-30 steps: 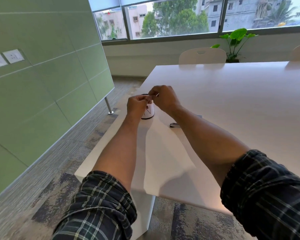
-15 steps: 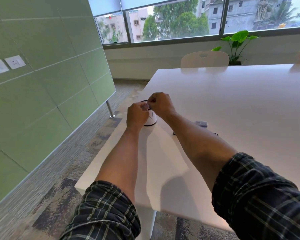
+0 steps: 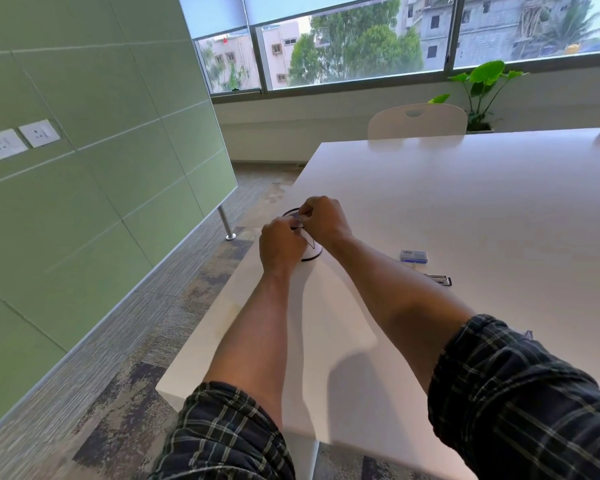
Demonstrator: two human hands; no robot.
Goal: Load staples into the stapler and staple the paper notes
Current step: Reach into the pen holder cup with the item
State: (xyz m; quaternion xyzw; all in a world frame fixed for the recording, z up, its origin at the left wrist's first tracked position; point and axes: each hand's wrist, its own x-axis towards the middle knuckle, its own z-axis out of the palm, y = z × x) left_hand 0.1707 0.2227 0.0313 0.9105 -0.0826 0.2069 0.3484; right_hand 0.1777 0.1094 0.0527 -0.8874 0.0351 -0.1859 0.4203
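Note:
My left hand [image 3: 280, 243] and my right hand [image 3: 323, 220] meet fingertip to fingertip just above a round holder with a black mesh rim [image 3: 291, 214]. Both have curled fingers and pinch a small silvery staple strip that is mostly hidden between them. A small blue-and-white staple box [image 3: 414, 256] lies on the white table [image 3: 465, 202] to the right of my right forearm. Just nearer than the box, a dark stapler [image 3: 440, 280] lies flat, its left end hidden behind that forearm. No paper notes show.
The holder stands close to the table's left edge [image 3: 222, 306], with carpet floor below. A green panel wall runs along the left. A white chair [image 3: 417, 121] and a potted plant [image 3: 482, 84] stand at the far side under the window.
My hands have drawn closer together over the holder and the staple strip is now nearly covered by my fingers. The view shifted, bringing the staple box and stapler out from behind my right arm.

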